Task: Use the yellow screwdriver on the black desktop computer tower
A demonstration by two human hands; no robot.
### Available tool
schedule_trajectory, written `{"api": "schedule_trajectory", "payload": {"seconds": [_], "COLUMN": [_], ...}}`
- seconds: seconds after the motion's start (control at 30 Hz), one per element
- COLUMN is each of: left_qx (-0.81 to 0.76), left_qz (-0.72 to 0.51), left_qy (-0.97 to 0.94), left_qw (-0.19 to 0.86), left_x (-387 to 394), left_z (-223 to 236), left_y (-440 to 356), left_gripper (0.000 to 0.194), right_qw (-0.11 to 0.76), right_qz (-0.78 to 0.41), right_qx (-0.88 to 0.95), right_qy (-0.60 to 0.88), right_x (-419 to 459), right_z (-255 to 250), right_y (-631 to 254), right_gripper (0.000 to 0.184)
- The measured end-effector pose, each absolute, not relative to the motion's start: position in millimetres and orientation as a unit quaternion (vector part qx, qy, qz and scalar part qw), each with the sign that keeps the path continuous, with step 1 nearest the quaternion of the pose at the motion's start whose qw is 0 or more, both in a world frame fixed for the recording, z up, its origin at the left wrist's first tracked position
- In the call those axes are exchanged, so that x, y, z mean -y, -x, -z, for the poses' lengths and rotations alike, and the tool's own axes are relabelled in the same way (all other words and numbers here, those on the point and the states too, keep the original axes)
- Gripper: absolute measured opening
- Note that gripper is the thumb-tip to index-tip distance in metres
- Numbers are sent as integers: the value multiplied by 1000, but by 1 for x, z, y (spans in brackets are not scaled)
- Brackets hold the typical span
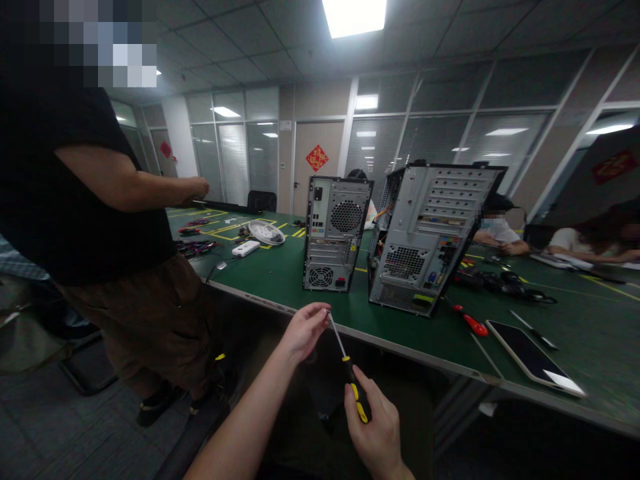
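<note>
My right hand [373, 420] is wrapped round the black and yellow handle of a screwdriver [356, 393], its shaft slanting up and to the left. At the shaft's tip, the fingers of my left hand [306, 332] are pinched together; whether they grip the tip or a small part there is too small to make out. Both hands are in front of the table's near edge. Beyond them stand two computer cases with their rear panels facing me: a smaller computer case [327, 257] and a larger, open-sided computer case [413, 233] to its right.
On the green table [270, 283] lie a red-handled screwdriver [473, 323], a phone [533, 357], a thin black-handled tool [535, 331] and black cables [500, 283]. A white power bank-like box [246, 249] lies left. A person [100, 187] stands at left; others sit at right.
</note>
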State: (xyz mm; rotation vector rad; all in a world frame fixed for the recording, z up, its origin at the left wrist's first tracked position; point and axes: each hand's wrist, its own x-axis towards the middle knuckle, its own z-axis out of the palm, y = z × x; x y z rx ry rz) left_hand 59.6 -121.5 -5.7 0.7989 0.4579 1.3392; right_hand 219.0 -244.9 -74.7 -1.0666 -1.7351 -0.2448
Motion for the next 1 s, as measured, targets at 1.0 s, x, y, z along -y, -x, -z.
{"api": "schedule_trajectory", "payload": {"seconds": [1.0], "left_qx": [-238], "left_qz": [-589], "left_qy": [-415], "left_qw": [652], "left_x": [117], "left_z": [5], "left_y": [-55], "left_gripper": [29], "right_qw": [526], "right_qz": [71], "right_qx": [718], "right_qy": [451], "right_x": [247], "right_z": [69], "right_y": [-221], "right_gripper": [35]}}
